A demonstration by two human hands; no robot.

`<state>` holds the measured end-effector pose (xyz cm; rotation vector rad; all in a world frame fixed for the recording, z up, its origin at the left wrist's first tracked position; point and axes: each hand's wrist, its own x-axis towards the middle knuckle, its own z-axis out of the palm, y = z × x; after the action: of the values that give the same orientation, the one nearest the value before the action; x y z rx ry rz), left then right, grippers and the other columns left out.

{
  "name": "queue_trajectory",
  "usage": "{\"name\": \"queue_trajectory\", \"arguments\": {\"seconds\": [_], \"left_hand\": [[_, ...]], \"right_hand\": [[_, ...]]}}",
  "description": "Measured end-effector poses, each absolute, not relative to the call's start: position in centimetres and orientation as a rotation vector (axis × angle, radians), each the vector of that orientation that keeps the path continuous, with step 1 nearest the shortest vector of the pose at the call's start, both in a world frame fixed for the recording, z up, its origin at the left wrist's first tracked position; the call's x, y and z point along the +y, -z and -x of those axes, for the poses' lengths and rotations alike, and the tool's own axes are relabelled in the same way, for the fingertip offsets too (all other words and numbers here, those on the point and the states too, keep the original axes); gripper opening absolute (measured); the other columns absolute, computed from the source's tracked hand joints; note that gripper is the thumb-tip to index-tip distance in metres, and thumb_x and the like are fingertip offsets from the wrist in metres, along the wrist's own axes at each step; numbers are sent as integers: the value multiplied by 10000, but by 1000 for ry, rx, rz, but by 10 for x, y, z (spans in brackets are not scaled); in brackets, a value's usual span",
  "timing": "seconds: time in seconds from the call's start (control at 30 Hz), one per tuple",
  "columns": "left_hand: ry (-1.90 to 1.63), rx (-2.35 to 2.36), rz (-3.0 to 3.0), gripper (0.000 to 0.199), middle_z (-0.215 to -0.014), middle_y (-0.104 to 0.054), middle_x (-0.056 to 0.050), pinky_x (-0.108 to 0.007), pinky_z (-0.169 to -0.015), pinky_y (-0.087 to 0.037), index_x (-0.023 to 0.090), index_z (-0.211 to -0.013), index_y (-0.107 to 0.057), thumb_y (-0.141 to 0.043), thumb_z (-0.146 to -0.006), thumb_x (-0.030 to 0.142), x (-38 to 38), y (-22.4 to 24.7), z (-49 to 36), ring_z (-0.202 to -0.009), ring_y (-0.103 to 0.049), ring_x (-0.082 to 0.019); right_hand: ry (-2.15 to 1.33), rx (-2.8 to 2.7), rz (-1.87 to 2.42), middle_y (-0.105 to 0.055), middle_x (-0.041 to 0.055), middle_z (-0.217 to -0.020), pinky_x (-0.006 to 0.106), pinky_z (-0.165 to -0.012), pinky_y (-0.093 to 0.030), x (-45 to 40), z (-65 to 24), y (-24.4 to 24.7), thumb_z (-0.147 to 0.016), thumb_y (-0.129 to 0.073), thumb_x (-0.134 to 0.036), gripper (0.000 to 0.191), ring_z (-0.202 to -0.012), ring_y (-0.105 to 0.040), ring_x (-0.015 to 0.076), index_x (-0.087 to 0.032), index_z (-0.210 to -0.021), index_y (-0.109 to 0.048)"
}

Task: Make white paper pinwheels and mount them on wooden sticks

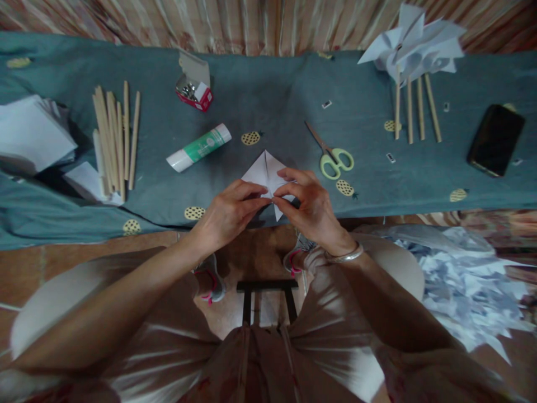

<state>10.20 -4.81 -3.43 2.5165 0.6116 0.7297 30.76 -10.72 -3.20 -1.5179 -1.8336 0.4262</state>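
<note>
A creased white paper square (266, 168) lies at the table's front edge, one corner pointing away from me. My left hand (235, 210) pinches its near left part between thumb and fingers. From the other side my right hand (308, 204) pinches the paper close to its middle, thumb and index finger almost meeting the left fingertips. The fingers hide part of the paper there. Just beyond my right hand are scissors (331, 159) with light green handles. A green and white glue stick (199, 148) lies beyond my left hand.
Wooden sticks (113, 140) and stacked white paper (33, 134) lie at left. A small red box (195, 89) of metal pieces stands open. White paper pinwheels (413, 47) and a black phone (496, 140) are at right. A bag of paper scraps (470, 285) sits below.
</note>
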Motion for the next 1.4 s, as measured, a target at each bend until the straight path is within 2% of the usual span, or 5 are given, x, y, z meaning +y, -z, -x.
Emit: {"name": "queue_trajectory", "arguments": {"seconds": [0.3,0.53,0.93,1.23,1.4], "left_hand": [[-746,648,-2509,240,-1162,-711,-100,-281,-882,-581,165,-1085,-704,-489,-981,150,-52,35,-103,-1036,-688,-168],[-765,605,-2485,240,-1145,-731,-97,-331,-907,-583,170,-1075,-716,-497,-980,157,-49,37,-103,-1052,-687,-190],[-721,638,-2500,242,-1122,-736,-107,-369,-874,-586,165,-1043,-728,-495,-985,193,-47,37,-104,-1027,-677,-209],[-706,641,-2514,242,-1109,-737,-102,-350,-880,-582,163,-1050,-728,-498,-985,196,-47,37,-105,-1015,-676,-201],[-740,627,-2525,239,-1088,-740,-102,-344,-867,-584,154,-1045,-725,-496,-983,178,-47,36,-106,-1001,-678,-200]], "right_hand": [[-434,-1821,1544,-668,38,-1186,443,-969,-521,-108,-309,31,-859,-680,-266,54,-1099,-608,224,-241,-819,-707],[-466,-1799,1528,-666,67,-1196,442,-983,-497,-109,-308,32,-855,-673,-240,65,-1106,-598,237,-213,-806,-706],[-463,-1813,1564,-660,36,-1194,445,-987,-519,-108,-307,30,-875,-636,-245,93,-1097,-599,225,-243,-825,-714],[-394,-1881,1514,-603,40,-1288,458,-1066,-471,-109,-306,37,-945,-491,-221,243,-1183,-553,238,-286,-1054,-698],[-378,-1932,1547,-569,35,-1336,485,-1084,-458,-110,-305,40,-956,-446,-208,301,-1218,-524,262,-317,-1104,-684]]}}
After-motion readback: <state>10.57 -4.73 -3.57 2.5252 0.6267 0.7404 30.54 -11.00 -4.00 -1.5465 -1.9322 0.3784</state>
